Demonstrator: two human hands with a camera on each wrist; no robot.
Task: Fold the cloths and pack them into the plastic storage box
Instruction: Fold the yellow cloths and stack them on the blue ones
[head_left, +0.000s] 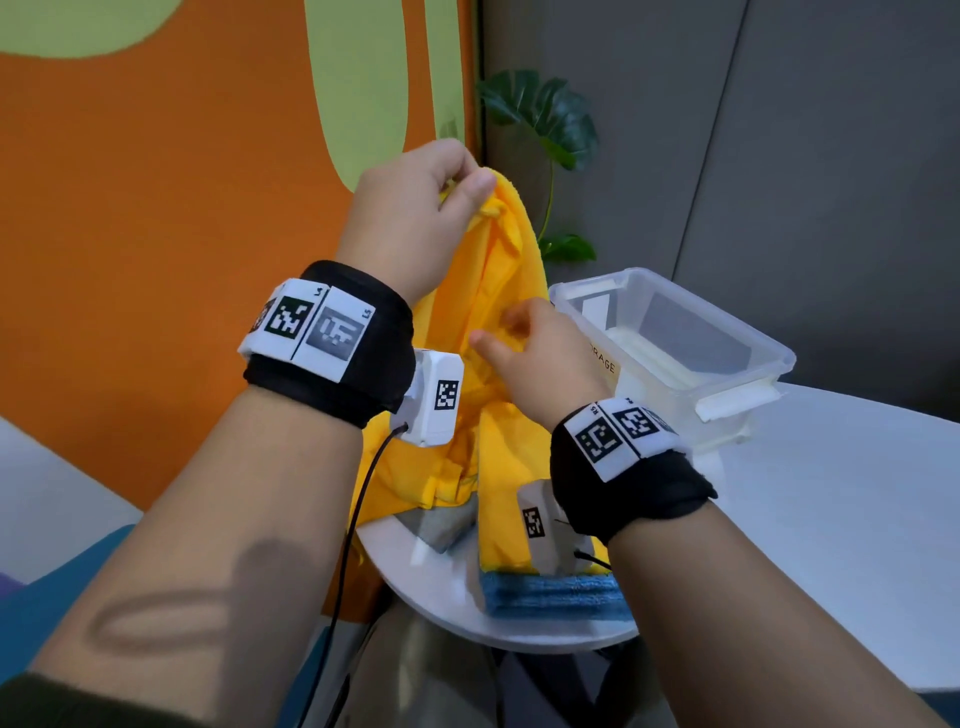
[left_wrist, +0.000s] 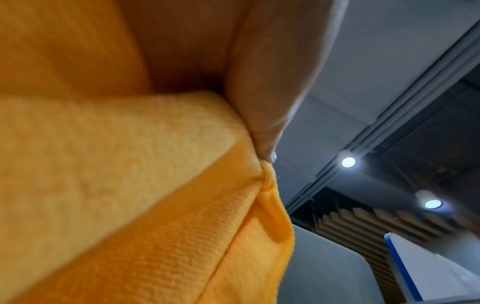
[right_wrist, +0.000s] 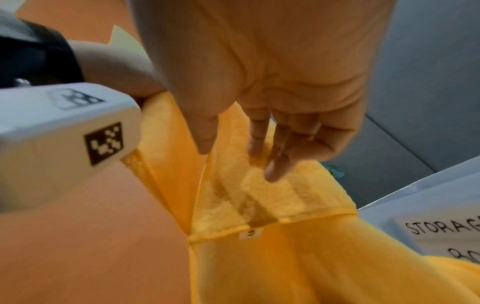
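Note:
A yellow cloth hangs in the air above the white table, its lower part bunched on the tabletop. My left hand is raised and pinches the cloth's top corner; in the left wrist view the left hand meets the hem of the yellow cloth. Lower down, my right hand reaches against the cloth's right side. In the right wrist view the right hand has thumb and fingers spread, fingertips touching the yellow cloth. The clear plastic storage box stands to the right.
A blue cloth and a grey cloth lie on the round white table under the yellow one. Something pale and folded lies inside the box. The labelled box wall is close to my right hand. A plant stands behind.

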